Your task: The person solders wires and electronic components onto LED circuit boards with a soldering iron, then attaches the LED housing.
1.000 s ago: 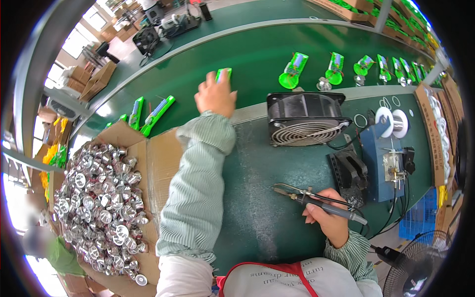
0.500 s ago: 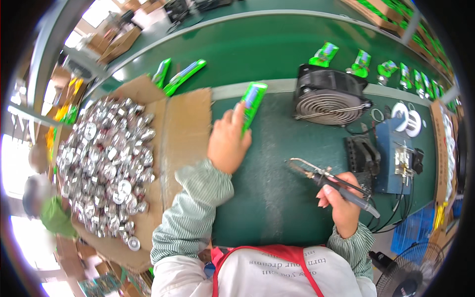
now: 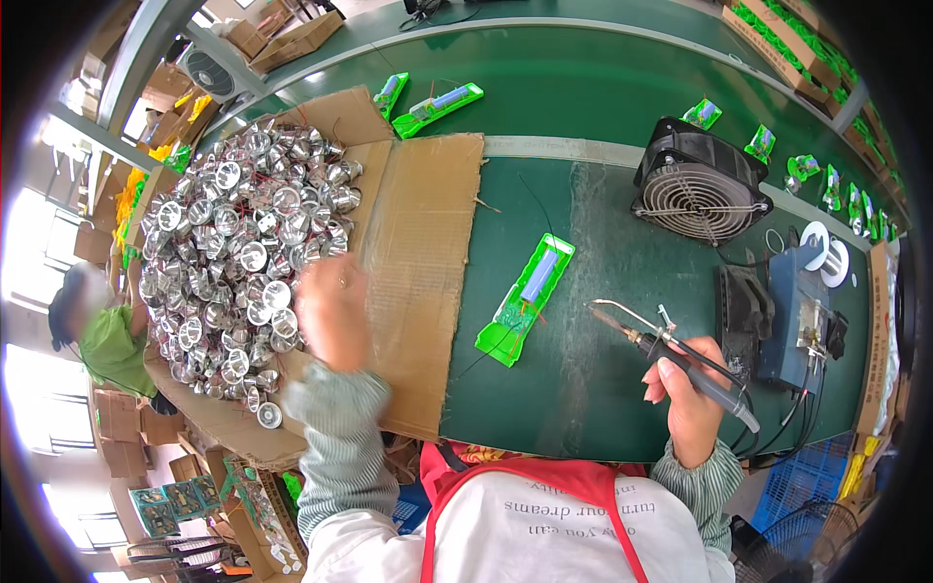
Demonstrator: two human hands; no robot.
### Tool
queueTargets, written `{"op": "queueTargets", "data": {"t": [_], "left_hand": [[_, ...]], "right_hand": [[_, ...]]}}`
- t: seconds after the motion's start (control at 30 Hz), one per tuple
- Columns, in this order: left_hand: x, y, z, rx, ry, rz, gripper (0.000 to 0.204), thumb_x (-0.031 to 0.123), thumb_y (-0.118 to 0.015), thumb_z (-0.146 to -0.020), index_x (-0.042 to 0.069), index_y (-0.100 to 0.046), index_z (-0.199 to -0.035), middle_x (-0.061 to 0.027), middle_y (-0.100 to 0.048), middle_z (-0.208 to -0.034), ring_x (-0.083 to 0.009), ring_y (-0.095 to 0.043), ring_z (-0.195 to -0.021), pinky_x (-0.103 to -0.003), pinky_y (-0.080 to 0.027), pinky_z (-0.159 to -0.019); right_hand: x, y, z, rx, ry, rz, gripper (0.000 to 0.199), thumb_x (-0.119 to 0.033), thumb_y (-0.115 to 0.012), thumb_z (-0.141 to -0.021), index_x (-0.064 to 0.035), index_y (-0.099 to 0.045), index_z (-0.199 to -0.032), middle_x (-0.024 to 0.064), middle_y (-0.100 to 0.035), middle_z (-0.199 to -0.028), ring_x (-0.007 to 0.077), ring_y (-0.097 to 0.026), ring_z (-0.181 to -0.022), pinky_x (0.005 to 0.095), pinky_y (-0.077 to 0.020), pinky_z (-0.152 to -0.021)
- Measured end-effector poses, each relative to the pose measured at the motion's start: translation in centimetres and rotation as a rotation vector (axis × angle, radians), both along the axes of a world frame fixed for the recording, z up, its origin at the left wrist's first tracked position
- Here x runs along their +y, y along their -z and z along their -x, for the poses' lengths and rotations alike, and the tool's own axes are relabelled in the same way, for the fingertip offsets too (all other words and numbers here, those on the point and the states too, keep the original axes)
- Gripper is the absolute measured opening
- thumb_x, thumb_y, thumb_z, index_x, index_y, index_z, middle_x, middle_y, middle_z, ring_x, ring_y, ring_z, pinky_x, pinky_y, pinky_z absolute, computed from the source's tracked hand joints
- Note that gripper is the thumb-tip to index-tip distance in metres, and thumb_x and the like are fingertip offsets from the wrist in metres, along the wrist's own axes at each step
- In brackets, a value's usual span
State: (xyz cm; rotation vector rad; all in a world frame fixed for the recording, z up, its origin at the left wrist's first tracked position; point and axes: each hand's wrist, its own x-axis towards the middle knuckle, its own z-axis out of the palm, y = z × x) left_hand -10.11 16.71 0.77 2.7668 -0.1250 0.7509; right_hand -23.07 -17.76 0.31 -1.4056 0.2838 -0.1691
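Right hand [image 3: 685,394] clenched around the soldering iron [image 3: 671,355], tip aimed left toward the green circuit tray [image 3: 525,299], which lies flat on the green bench [image 3: 603,408], near but apart. Left hand [image 3: 332,313] blurred over the cardboard box [image 3: 428,243] edge beside the silver reflector cups [image 3: 233,253]; finger state unreadable. Bare bench between tray and fan [image 3: 702,185].
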Motion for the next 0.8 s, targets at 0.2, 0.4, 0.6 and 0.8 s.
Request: {"op": "queueTargets", "data": {"t": [0.2,0.4,0.6,0.8], "left_hand": [[6.9,-1.2,-5.5,-0.168,-0.225,-0.295,0.020,0.015,-0.063,-0.075,0.006,-0.063,-0.092,-0.0126,-0.059,-0.091,-0.0304,-0.052,-0.087,-0.038,-0.041,-0.078],[8.9,0.2,-6.2,-0.060,-0.176,0.295,0.019,0.016,-0.063,-0.077,0.001,-0.065,-0.090,-0.0145,-0.064,-0.084,-0.0262,-0.059,-0.079,-0.034,-0.044,-0.072],[2.0,-2.7,-2.9,0.061,0.030,0.676,0.018,0.008,-0.060,-0.081,-0.004,-0.061,-0.094,-0.0045,-0.062,-0.069,-0.0090,-0.055,-0.064,-0.021,-0.043,-0.062],[-3.8,0.8,2.4,0.416,0.227,0.426,0.009,0.007,-0.062,-0.077,0.000,-0.061,-0.082,-0.0100,-0.060,-0.072,-0.0205,-0.057,-0.069,-0.029,-0.044,-0.063]], "right_hand": [[1.0,-0.6,0.1,0.007,-0.012,-0.014,0.016,0.001,-0.055,-0.080,0.0038,-0.047,-0.093,0.0140,-0.060,-0.069,0.0140,-0.057,-0.053,0.0228,-0.0472,-0.049],[1.0,-0.6,0.3,0.009,-0.042,-0.015,0.014,0.001,-0.056,-0.080,0.0047,-0.048,-0.091,0.0138,-0.060,-0.069,0.0132,-0.057,-0.054,0.0227,-0.0471,-0.049],[1.3,-0.4,-0.3,0.020,-0.061,-0.026,0.014,0.002,-0.058,-0.079,0.0043,-0.049,-0.090,0.0131,-0.061,-0.070,0.0125,-0.057,-0.055,0.0225,-0.0471,-0.049],[2.2,-0.6,-1.3,-0.010,-0.163,-0.004,0.012,0.004,-0.055,-0.078,0.0043,-0.048,-0.088,0.0157,-0.060,-0.069,0.0143,-0.058,-0.053,0.0240,-0.0479,-0.048]]}}
